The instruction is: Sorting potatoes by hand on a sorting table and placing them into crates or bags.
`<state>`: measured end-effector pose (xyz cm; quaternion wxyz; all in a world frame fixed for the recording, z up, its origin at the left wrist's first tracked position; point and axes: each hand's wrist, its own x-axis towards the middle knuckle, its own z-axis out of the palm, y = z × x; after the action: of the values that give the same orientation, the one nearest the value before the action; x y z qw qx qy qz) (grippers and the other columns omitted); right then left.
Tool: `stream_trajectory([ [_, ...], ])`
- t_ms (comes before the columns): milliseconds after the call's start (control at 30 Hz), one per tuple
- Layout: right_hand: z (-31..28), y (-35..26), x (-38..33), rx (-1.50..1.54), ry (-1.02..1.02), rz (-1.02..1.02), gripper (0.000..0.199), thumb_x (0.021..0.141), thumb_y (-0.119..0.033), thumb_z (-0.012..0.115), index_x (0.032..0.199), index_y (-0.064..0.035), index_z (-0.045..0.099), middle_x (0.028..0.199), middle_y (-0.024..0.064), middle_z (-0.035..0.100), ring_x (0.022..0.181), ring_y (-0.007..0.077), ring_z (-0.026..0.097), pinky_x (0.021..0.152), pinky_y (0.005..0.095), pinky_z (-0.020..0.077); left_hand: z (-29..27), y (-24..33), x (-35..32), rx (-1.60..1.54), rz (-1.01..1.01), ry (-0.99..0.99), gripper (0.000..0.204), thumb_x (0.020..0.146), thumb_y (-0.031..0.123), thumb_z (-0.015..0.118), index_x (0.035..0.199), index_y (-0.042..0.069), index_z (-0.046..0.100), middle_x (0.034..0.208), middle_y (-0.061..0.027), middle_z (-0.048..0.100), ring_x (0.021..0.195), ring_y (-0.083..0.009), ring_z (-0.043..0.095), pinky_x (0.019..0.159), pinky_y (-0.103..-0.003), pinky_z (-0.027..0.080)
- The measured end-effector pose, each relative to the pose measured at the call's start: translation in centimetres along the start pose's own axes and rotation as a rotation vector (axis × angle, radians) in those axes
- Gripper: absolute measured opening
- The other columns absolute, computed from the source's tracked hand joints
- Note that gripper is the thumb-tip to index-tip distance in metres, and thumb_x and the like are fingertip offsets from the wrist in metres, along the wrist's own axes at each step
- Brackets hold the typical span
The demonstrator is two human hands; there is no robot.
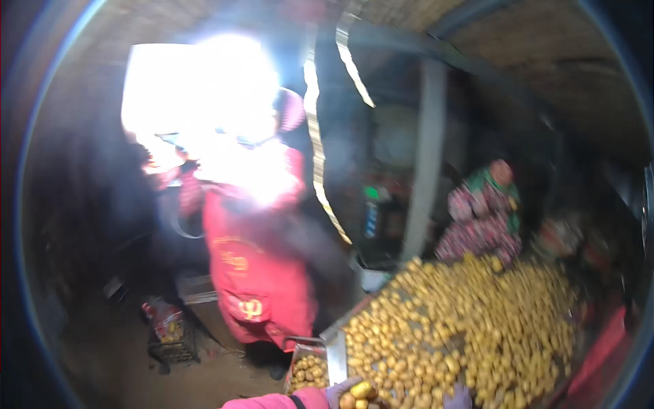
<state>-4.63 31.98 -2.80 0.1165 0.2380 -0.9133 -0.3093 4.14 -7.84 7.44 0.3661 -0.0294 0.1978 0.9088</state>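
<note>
A broad sorting table (334,353) is spread with many yellow potatoes (511,320). At its near left corner is my left hand (339,391), in a greyish-purple glove below a pink sleeve. Its fingers curl against a few potatoes (362,390), which look larger and nearer than the rest. Further right, my gloved right hand (458,397) reaches in among the potatoes at the lower edge of the picture. Blur and the picture's edge hide its fingers. A crate (291,371) filled with potatoes stands just left of the table corner.
A person in a red apron (255,273) stands at left before a glaring opening. Another person in patterned clothes (484,218) sits beyond the table. A dark crate (172,347) with a red bag rests on the floor. A post (424,157) rises behind the table; strips (315,129) hang overhead.
</note>
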Motion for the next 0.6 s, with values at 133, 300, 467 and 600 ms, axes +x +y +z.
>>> stream_trajectory([
  [133, -3.0, -2.5, -3.8, 1.135, 0.319, 0.741, 0.052, 0.079, -0.036, 0.069, 0.117, -0.0026, 0.059, 0.108, 0.0255, 0.06, 0.102, 0.0432, 0.056, 0.09, 0.0478, 0.0459, 0.5, 0.7, 0.6, -0.104, -0.206, 0.005, 0.052, 0.095, 0.051, 0.048, 0.132, 0.014, 0.049, 0.128, -0.0163, 0.055, 0.11, -0.0364, 0.058, 0.079, -0.046, 0.054],
  [300, -5.7, -2.6, -10.5, 1.115, 0.116, 1.067, 0.05, 0.081, -0.036, 0.069, 0.12, -0.0071, 0.056, 0.114, 0.0243, 0.057, 0.103, 0.0433, 0.055, 0.088, 0.0488, 0.0454, 0.2, 0.7, 1.7, -0.076, -0.245, -0.028, 0.056, 0.091, 0.048, 0.057, 0.136, 0.016, 0.047, 0.126, -0.0193, 0.052, 0.101, -0.0385, 0.059, 0.075, -0.045, 0.054],
  [467, -7.0, -4.4, -12.9, 0.778, -0.116, 1.038, 0.049, 0.081, -0.041, 0.066, 0.119, -0.0129, 0.056, 0.1, 0.0186, 0.058, 0.091, 0.0384, 0.059, 0.075, 0.0494, 0.0481, -1.4, 0.1, 3.1, 0.015, -0.254, -0.005, 0.05, 0.093, 0.042, 0.057, 0.135, 0.017, 0.047, 0.126, -0.0179, 0.053, 0.102, -0.0349, 0.06, 0.07, -0.043, 0.055],
  [600, -6.7, -5.9, -11.4, 0.695, -0.002, 1.066, 0.048, 0.08, -0.039, 0.068, 0.117, -0.0128, 0.056, 0.096, 0.0176, 0.057, 0.088, 0.0377, 0.058, 0.072, 0.0497, 0.0475, -2.9, -0.3, 4.3, 0.163, -0.274, 0.087, 0.051, 0.093, 0.04, 0.055, 0.138, 0.019, 0.043, 0.128, -0.0124, 0.054, 0.101, -0.03, 0.061, 0.073, -0.041, 0.055],
])
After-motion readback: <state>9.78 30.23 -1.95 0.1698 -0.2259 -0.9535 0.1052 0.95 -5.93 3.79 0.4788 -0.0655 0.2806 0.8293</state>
